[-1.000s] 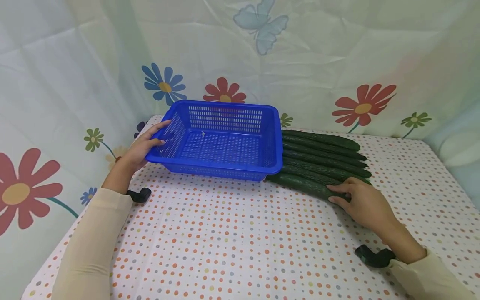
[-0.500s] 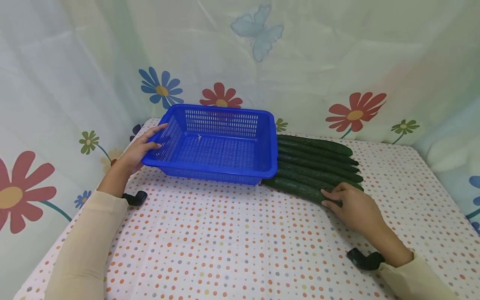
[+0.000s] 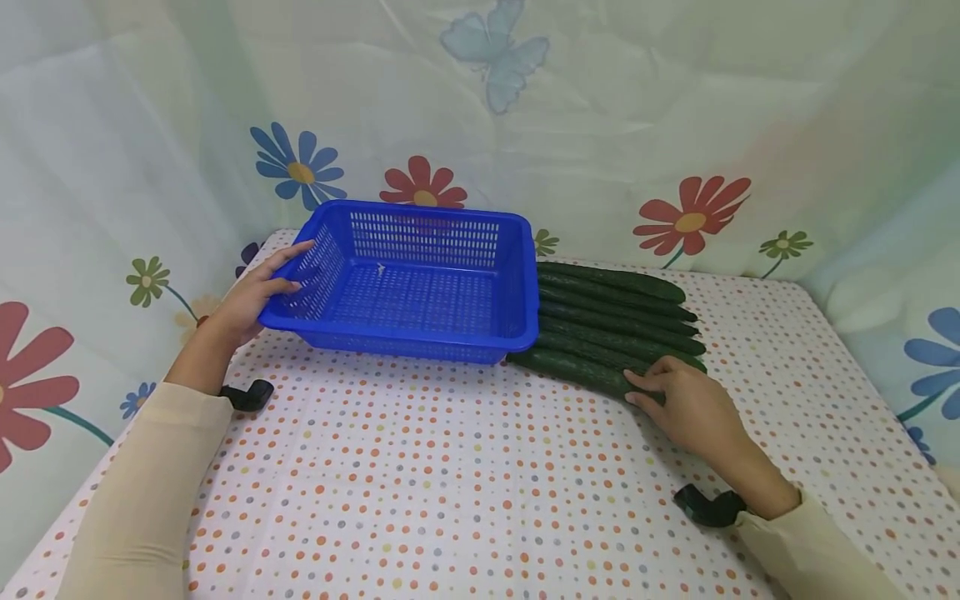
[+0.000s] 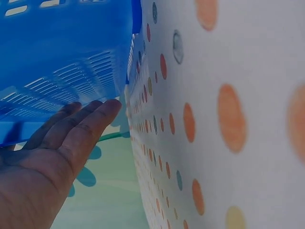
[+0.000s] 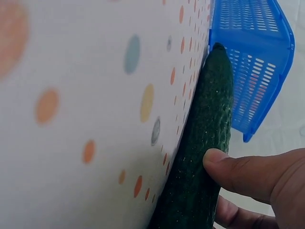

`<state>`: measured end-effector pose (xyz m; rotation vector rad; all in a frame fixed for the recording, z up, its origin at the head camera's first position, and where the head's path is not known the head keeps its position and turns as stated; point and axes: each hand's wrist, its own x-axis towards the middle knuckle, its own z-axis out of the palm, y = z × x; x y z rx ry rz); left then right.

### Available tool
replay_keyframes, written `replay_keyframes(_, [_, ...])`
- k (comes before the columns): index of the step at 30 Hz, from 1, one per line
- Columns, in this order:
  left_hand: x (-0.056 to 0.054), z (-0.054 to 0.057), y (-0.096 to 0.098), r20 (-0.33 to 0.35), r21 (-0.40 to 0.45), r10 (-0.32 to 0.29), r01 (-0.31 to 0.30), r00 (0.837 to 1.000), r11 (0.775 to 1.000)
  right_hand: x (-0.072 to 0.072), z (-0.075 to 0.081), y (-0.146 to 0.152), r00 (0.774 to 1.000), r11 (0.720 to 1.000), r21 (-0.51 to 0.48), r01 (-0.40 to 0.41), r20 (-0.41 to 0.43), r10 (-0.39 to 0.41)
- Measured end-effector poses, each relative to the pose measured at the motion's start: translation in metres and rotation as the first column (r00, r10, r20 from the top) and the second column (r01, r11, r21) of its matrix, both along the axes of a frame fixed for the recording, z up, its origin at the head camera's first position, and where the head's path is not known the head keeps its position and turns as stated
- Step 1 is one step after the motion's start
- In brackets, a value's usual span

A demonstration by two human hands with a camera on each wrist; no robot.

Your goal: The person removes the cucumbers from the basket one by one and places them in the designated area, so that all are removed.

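Cucumber [image 3: 581,371] at four o'clock from the basket [image 3: 408,333] barely budged since a second ago, so nothing was lifted yet; our right hand [image 3: 693,408] pinched its near end, while our left hand [image 3: 251,296] rested flat-fingered against the basket's nine o'clock wall.

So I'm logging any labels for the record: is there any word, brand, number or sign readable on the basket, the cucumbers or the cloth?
None: no text shows on the blue perforated plastic basket, the dark green cucumbers or the dotted tablecloth; flower and butterfly prints only.
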<state>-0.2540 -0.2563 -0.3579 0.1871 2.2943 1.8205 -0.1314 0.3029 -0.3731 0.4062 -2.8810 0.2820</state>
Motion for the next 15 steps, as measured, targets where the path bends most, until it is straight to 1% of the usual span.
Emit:
replay_keyframes(7, [-0.0001, 0.0033, 0.001, 0.005, 0.027, -0.014, 0.014, 1.0, 1.0, -0.0015, 0.0072, 0.0014, 1.0, 1.0, -0.016, -0.004, 0.007, 0.004])
replay_keyframes(11, [-0.0009, 0.0032, 0.0031, 0.011, 0.023, -0.022, 0.021, 1.0, 1.0, -0.0013, 0.009, 0.0041, 1.0, 1.0, -0.02, -0.001, 0.022, 0.002])
replay_keyframes(13, [-0.0008, 0.0032, 0.0037, 0.009, -0.006, -0.018, 0.018, 1.0, 1.0, -0.0016, 0.0091, 0.0053, 0.999, 1.0, -0.005, -0.002, 0.034, 0.002])
replay_keyframes(15, [-0.0017, 0.0041, 0.004, -0.007, -0.056, -0.009, 0.009, 1.0, 0.998, -0.0017, 0.01, 0.0068, 0.999, 1.0, -0.002, -0.008, 0.035, 0.008])
